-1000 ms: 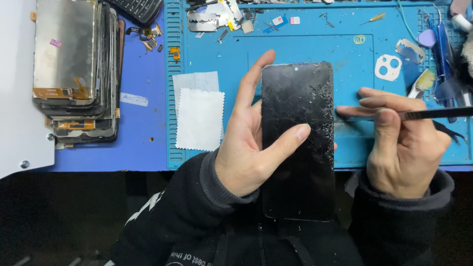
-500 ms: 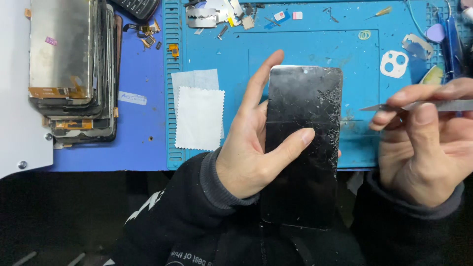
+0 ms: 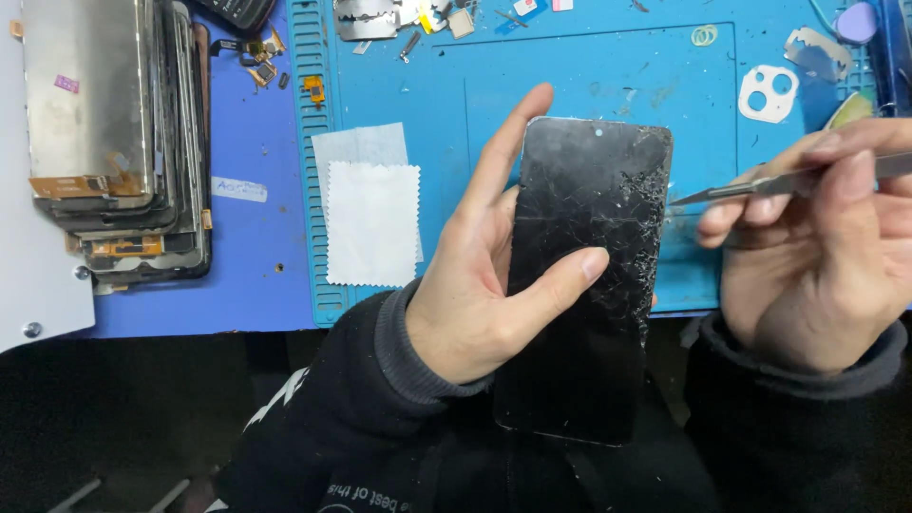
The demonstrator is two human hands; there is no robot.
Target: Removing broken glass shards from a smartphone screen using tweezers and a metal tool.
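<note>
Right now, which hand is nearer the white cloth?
Left. The left hand holds the cracked screen just right of the white cloth. The right hand with the blade is farther right, beyond the screen.

Phone screen (image 3: 579,275) held over the mat (image 3: 589,85); cloth (image 3: 372,223) on the mat to its left, stacked screens (image 3: 114,133) farther left.

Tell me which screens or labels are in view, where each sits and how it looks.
Cracked phone screen: black rectangle, shattered along its right side, held upright in the left hand.
Stack of screen panels: far left, grey backs, orange flex strips.
Small paper label: white strip on the purple surface beside the stack.
</note>
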